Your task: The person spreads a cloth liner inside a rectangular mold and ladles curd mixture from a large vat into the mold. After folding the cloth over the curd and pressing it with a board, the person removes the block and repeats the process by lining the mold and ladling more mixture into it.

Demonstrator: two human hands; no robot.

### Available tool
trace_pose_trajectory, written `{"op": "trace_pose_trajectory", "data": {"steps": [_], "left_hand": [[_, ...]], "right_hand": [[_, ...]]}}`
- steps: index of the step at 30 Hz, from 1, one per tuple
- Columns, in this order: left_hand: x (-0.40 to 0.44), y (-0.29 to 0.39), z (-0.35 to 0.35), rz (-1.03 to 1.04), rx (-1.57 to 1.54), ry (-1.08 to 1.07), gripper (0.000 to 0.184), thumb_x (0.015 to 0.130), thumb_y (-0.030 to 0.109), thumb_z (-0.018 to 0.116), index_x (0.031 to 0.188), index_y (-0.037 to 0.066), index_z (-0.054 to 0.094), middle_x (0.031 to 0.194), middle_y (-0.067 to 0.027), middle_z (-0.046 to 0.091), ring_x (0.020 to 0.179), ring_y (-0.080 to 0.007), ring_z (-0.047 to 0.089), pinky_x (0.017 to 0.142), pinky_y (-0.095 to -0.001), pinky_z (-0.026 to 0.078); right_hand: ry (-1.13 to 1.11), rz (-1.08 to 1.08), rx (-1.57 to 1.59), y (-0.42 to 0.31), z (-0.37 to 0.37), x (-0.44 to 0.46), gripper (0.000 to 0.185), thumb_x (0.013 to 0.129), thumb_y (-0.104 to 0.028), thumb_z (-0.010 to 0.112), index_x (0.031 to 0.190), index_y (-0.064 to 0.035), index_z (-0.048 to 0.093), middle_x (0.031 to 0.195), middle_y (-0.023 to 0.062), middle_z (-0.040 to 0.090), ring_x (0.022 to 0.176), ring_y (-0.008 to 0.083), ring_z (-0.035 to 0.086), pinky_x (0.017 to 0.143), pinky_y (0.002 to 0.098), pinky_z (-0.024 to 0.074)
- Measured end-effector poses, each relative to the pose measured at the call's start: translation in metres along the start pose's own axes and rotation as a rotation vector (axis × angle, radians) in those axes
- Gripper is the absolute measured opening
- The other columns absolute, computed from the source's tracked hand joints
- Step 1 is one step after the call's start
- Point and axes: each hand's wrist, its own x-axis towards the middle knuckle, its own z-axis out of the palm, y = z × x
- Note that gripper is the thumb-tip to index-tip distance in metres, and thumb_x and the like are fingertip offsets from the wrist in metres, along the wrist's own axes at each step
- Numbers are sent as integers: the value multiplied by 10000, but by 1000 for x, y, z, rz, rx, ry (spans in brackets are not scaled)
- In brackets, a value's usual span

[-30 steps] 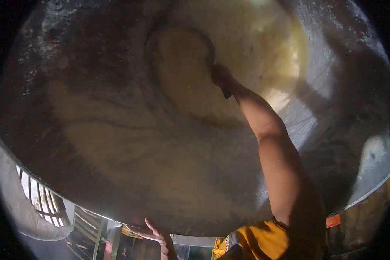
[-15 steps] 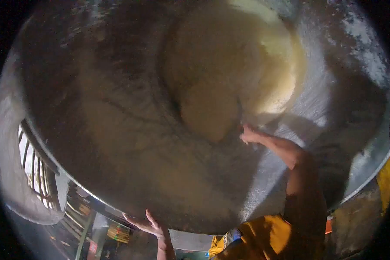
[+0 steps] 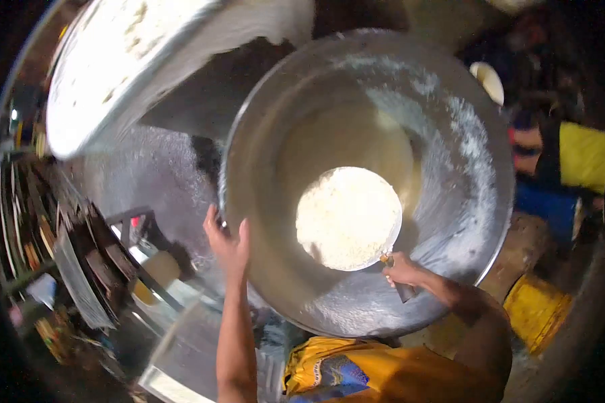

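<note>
A big round metal cauldron (image 3: 477, 174) fills the middle of the head view, with cloudy yellowish liquid (image 3: 329, 144) in its bottom. My right hand (image 3: 403, 270) is closed round the dark handle of a round scoop (image 3: 398, 232). Heaped in that scoop is a pale, crumbly white mass (image 3: 346, 218), over the liquid. I cannot tell whether the scoop is solid or pierced. My left hand (image 3: 230, 245) is at the cauldron's left rim, thumb and fingers apart, holding nothing.
A large pale vessel (image 3: 91, 101) with white contents stands at the upper left. Stacked wood (image 3: 30, 221) lies at the far left. A yellow container (image 3: 536, 312) sits at the lower right, and a small white bowl (image 3: 489, 82) is beyond the right rim.
My right hand, earlier low in the cauldron with the tool mostly hidden in the liquid, has raised the scoop full of white mass. The view has drawn back and shifted, showing the whole cauldron.
</note>
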Motion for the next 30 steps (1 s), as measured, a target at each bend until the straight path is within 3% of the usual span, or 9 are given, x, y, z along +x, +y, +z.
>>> {"op": "trace_pose_trajectory", "data": {"steps": [10, 12, 13, 16, 20, 22, 24, 29, 30], "left_hand": [[-147, -54, -178, -237, -421, 531, 646, 826, 17, 585, 1391, -5, 273, 1361, -154, 377, 1177, -244, 493, 1002, -360, 402], [-201, -20, -169, -336, -608, 771, 644, 836, -1, 562, 1398, -9, 248, 1370, -154, 375, 1188, -239, 485, 1002, -363, 400], [-230, -36, -170, -309, -617, 851, 667, 896, 157, 598, 1421, 19, 211, 1416, -171, 299, 1237, -304, 443, 1015, -390, 382], [-281, 11, -112, -342, -1082, 1215, 594, 943, 208, 488, 1422, 13, 195, 1416, -152, 330, 1253, -278, 424, 1044, -399, 343], [-259, 148, -24, -350, -1616, 1605, 649, 964, 345, 466, 1461, 94, 133, 1433, -176, 277, 1303, -299, 344, 1083, -440, 286], [-262, 124, 50, -83, -1852, 1448, 714, 942, 387, 503, 1479, 147, 98, 1435, -175, 261, 1296, -293, 337, 1065, -417, 310], [-242, 113, 119, -165, -1679, 1336, 656, 941, 366, 496, 1442, 129, 146, 1416, -174, 286, 1282, -287, 352, 1060, -413, 316], [-252, 132, 76, -475, -1410, 1103, 518, 940, 313, 481, 1351, 83, 266, 1369, -171, 350, 1249, -271, 387, 1048, -402, 332], [-259, 133, 80, -485, -1372, 1092, 492, 939, 303, 478, 1332, 74, 290, 1360, -170, 363, 1242, -268, 395, 1046, -400, 335]], "right_hand": [[0, -217, -503, -160, 78, -180, 86, 813, -23, 552, 874, 27, 518, 617, 99, 559, 490, 175, 551, 465, 328, 463], [-82, -283, -542, -150, 27, -196, 81, 824, -36, 559, 860, 18, 511, 619, 100, 561, 492, 178, 553, 470, 330, 462], [-165, -306, -566, -155, 20, -201, 78, 836, -39, 558, 863, 19, 512, 623, 102, 565, 506, 180, 558, 477, 330, 458], [-287, -315, -612, -164, -26, -205, 67, 841, -32, 551, 856, 14, 506, 627, 96, 558, 529, 179, 559, 491, 324, 457], [-559, -317, -740, -207, -77, -186, 84, 857, -58, 559, 847, -2, 498, 634, 81, 541, 547, 167, 542, 505, 316, 447], [-637, -381, -861, -204, -94, -180, 108, 873, -102, 556, 841, -13, 506, 643, 47, 533, 549, 144, 538, 506, 299, 445], [-752, -379, -928, -218, -101, -181, 102, 882, -112, 544, 854, -18, 515, 642, 40, 529, 552, 127, 535, 502, 280, 440], [-798, -132, -1138, -181, 170, -242, 126, 868, -127, 552, 875, -2, 570, 657, 55, 553, 548, 133, 523, 525, 276, 440], [-879, -342, -1324, -170, 196, -221, 170, 852, -158, 563, 784, -5, 596, 705, 79, 596, 562, 137, 550, 528, 276, 451]]}}
